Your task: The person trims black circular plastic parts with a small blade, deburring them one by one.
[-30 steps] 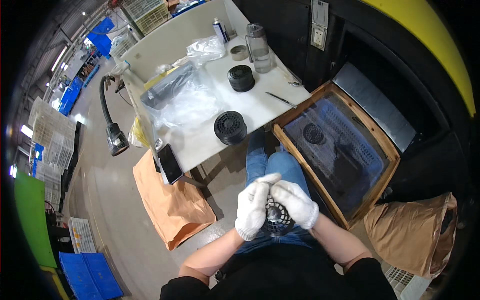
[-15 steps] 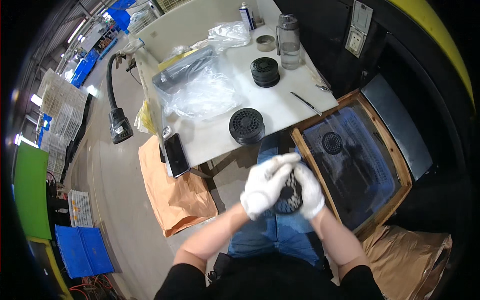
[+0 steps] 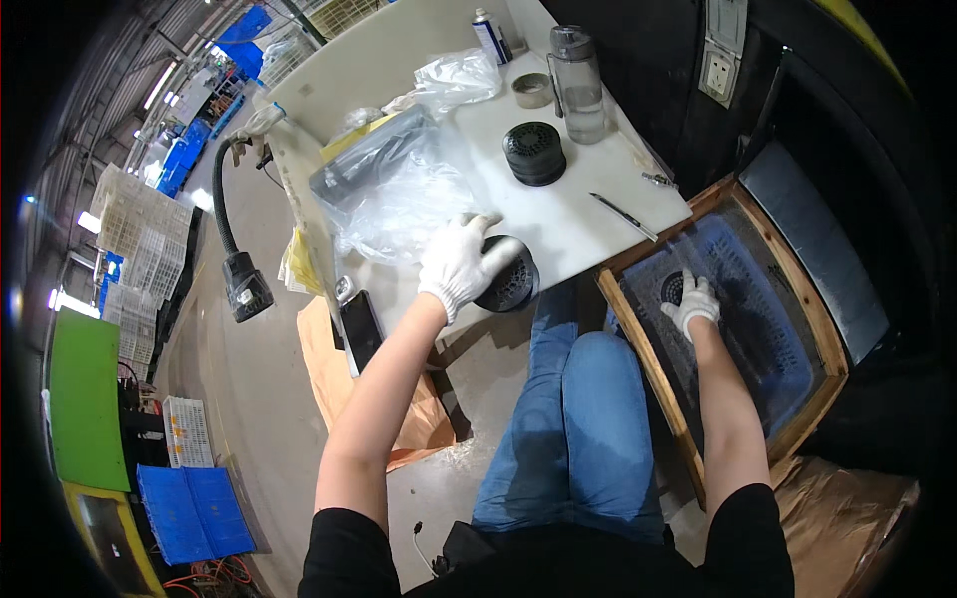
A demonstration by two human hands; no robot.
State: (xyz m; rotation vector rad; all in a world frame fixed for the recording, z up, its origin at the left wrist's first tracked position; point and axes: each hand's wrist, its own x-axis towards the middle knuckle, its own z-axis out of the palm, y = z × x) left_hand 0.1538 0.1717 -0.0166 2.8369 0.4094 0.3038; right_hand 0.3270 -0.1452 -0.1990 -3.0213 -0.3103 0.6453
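My left hand [image 3: 461, 264], in a white knit glove, lies at the left side of a stack of round black perforated covers [image 3: 511, 284] near the table's front edge. Its fingers are spread, one reaching over the top of the stack. Over to the right, my gloved right hand [image 3: 693, 307] reaches down into a wooden-framed tray with a blue basket [image 3: 793, 374]. Its fingers are apart, touching or just above a single black perforated cover [image 3: 672, 289] that they partly hide. A second stack of black covers [image 3: 534, 154] stands farther back on the white table [image 3: 573, 214].
A pen-like tool [image 3: 623, 216] lies near the table's right edge. Behind it stand a water bottle [image 3: 578, 95], a tape roll [image 3: 532, 91] and a spray can [image 3: 491, 38]. Clear plastic bags [image 3: 404, 199] cover the table's left part, and a phone [image 3: 360, 324] lies at its corner.
My hands have parted from above my lap, where they held a black perforated cover. The left went up to the near stack, the right into the framed tray. The view shifted slightly.
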